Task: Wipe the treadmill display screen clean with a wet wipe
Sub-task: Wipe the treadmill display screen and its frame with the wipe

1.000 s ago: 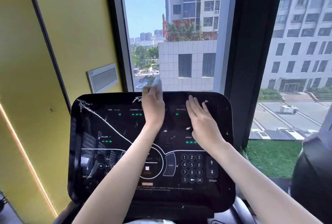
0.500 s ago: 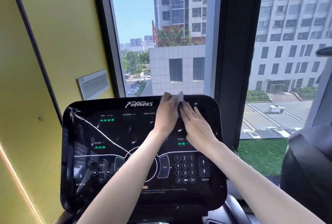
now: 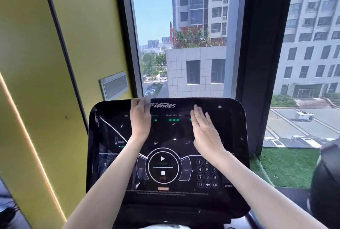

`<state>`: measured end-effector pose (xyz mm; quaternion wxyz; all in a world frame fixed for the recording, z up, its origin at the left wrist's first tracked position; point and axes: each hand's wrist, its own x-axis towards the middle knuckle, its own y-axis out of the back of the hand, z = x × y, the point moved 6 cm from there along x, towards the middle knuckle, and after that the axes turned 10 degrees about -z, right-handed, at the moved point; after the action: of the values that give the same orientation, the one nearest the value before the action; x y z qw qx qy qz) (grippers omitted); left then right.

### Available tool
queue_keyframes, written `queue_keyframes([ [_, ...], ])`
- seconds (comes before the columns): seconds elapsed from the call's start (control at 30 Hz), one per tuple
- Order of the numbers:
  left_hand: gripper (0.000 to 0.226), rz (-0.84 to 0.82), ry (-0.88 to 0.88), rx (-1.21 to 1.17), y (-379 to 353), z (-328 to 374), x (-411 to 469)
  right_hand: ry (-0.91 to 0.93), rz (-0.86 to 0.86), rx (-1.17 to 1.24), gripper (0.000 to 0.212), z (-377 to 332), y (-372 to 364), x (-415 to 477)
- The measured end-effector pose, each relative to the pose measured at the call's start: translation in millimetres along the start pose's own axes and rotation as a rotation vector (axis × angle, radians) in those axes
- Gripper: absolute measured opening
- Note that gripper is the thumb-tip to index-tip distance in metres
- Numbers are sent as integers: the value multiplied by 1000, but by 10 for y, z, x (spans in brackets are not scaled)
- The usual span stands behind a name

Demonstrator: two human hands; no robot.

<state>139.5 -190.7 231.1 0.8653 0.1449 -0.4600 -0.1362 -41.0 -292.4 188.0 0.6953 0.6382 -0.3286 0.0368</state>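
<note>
up at the far edge of the treadmill display screen (image 3: 171, 137), just left of the "fitness" logo (image 3: 162, 105), sits the wet wipe (image 3: 146, 101), a pale, blurred scrap poking out past the rim. left hand (image 3: 140, 120) is on it, back of the hand up, fingers stretched out long and pressing the wipe to the glass. right hand (image 3: 204, 131) lies flat on the right half of the screen, fingers straight and together, nothing in it, well apart from the left. between the two hands a row of green lights (image 3: 173, 120) shows on bare black glass, so there's room to sweep across there. right of the right hand the screen runs clear to its rounded far-right corner. on the left side a white line (image 3: 114, 131) cuts slantwise across the glass, and small pale flecks dot the whole surface. nearer, both forearms cross the lower panel: the round start/stop dial (image 3: 162, 166) shows between them, and the number keypad (image 3: 207, 173) is partly under the right wrist. outward now: the yellow wall (image 3: 46, 81) stands close by the screen's left edge, with a grey vent panel (image 3: 115, 85) just beyond the far-left corner. straight past the far rim is the window (image 3: 193, 26), tower blocks outside. a dark pillar (image 3: 257, 45) rises right behind the far-right corner, tight there.
</note>
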Motion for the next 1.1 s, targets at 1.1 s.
queue_keyframes([
  [1.1,25,-335,-167,-184,-1226,1338,-224,-147,33,-48,88,623,169,-327],
])
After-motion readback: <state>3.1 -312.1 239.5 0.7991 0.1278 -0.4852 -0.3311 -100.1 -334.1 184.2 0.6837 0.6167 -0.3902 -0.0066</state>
